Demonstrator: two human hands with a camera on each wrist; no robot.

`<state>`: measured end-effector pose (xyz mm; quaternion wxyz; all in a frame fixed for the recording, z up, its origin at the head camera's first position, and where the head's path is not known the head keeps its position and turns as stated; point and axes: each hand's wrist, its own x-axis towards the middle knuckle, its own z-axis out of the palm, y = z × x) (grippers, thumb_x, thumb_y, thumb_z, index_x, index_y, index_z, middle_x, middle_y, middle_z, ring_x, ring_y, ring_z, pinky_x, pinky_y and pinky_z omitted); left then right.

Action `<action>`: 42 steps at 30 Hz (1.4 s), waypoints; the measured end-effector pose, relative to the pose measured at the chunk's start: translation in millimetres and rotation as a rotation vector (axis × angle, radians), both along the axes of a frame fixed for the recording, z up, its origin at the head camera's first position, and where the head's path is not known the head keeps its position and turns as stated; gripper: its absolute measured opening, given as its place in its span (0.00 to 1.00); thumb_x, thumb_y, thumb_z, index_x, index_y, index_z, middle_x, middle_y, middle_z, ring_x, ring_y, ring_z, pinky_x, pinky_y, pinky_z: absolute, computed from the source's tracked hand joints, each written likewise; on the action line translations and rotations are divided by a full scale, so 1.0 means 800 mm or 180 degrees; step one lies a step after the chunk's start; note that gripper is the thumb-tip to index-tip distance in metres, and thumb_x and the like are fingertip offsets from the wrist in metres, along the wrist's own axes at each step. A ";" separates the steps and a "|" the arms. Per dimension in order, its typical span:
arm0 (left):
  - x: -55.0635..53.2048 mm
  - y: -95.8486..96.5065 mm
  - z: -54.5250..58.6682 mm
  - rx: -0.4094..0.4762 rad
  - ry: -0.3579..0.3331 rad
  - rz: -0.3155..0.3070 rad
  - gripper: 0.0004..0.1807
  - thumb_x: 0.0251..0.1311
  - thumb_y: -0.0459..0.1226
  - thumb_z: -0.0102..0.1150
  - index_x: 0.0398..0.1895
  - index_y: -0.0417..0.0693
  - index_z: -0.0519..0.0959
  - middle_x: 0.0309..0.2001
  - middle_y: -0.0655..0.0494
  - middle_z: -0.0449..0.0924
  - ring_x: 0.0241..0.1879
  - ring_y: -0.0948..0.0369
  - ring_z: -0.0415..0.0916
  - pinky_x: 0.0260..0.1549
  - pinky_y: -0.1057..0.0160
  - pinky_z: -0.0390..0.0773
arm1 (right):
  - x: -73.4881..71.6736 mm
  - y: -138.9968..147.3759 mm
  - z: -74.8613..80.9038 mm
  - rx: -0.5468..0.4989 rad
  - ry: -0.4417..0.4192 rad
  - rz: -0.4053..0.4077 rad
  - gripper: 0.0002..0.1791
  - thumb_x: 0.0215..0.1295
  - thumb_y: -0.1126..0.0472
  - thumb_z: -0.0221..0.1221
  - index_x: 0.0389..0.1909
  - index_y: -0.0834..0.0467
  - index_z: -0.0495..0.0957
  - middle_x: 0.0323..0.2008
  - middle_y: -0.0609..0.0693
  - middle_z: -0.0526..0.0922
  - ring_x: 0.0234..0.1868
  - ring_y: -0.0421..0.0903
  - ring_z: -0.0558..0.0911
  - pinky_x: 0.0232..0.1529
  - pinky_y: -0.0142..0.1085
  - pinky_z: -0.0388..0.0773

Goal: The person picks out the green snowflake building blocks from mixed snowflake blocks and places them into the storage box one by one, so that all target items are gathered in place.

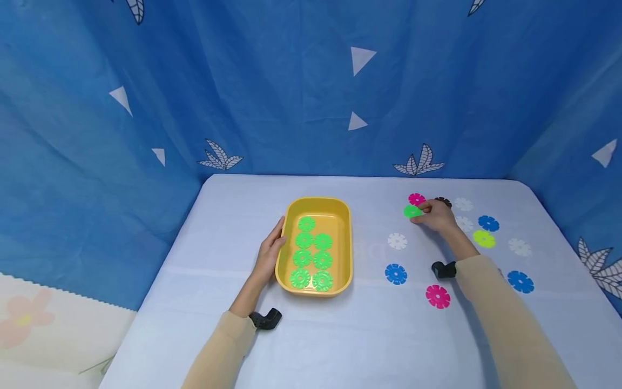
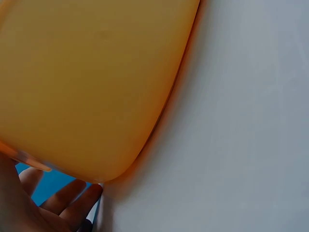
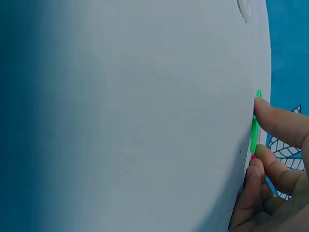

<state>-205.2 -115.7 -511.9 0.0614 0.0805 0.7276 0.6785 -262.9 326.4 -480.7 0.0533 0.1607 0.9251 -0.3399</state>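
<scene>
My left hand holds a yellow tray by its left side, the thumb at the rim and the fingers along the outer wall. Several green notched discs lie inside in two columns. In the left wrist view the tray's wall fills the upper left, with the fingers below its edge. Toward the back right, my right hand pinches a green notched disc between thumb and fingers. That disc shows edge-on in the right wrist view. Just behind it lies a pink disc.
Around the right hand lie a black disc, a yellow-green disc, a white disc, a blue disc, a pink disc and several others. A blue curtain hangs behind the white table.
</scene>
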 end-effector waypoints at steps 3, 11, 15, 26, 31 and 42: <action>-0.001 0.002 0.001 0.0022 -0.0035 0.0005 0.28 0.77 0.40 0.39 0.77 0.65 0.53 0.78 0.64 0.47 0.77 0.62 0.45 0.74 0.58 0.54 | -0.001 0.000 0.004 -0.0001 -0.0034 -0.0037 0.30 0.59 0.58 0.67 0.58 0.69 0.69 0.50 0.64 0.69 0.48 0.57 0.69 0.44 0.41 0.74; 0.003 0.001 0.012 0.0034 -0.0080 -0.0072 0.29 0.77 0.35 0.37 0.78 0.56 0.50 0.79 0.56 0.45 0.78 0.56 0.43 0.73 0.56 0.53 | 0.003 0.004 0.008 -0.0161 0.0114 0.0005 0.27 0.59 0.62 0.66 0.55 0.70 0.67 0.44 0.61 0.70 0.44 0.55 0.70 0.38 0.37 0.72; 0.001 0.003 0.010 0.0007 0.0027 -0.0058 0.29 0.77 0.39 0.39 0.78 0.59 0.52 0.79 0.56 0.46 0.78 0.55 0.44 0.73 0.55 0.54 | 0.005 0.010 0.010 -0.0192 0.0262 0.0015 0.23 0.61 0.64 0.64 0.53 0.68 0.69 0.39 0.58 0.70 0.40 0.53 0.70 0.35 0.35 0.70; 0.001 0.000 -0.002 -0.0009 0.0022 0.0045 0.28 0.76 0.41 0.40 0.77 0.63 0.54 0.78 0.62 0.48 0.77 0.58 0.45 0.74 0.55 0.54 | 0.007 0.025 0.011 -0.0794 0.0056 -0.0017 0.21 0.69 0.67 0.56 0.60 0.67 0.66 0.41 0.58 0.71 0.29 0.38 0.83 0.29 0.23 0.80; 0.000 0.006 -0.002 -0.0027 0.0035 -0.0001 0.28 0.76 0.42 0.40 0.78 0.62 0.53 0.78 0.62 0.48 0.77 0.59 0.45 0.74 0.56 0.54 | 0.012 0.028 0.024 -0.0898 0.0034 0.0019 0.22 0.70 0.67 0.54 0.62 0.68 0.65 0.41 0.58 0.70 0.29 0.36 0.83 0.33 0.26 0.82; 0.001 0.003 -0.002 -0.0050 0.0049 0.0054 0.28 0.76 0.41 0.40 0.77 0.66 0.54 0.78 0.62 0.49 0.77 0.59 0.46 0.74 0.54 0.54 | 0.008 -0.002 0.051 -0.1008 0.0074 0.0241 0.23 0.69 0.67 0.56 0.63 0.66 0.65 0.41 0.57 0.70 0.32 0.39 0.84 0.36 0.27 0.83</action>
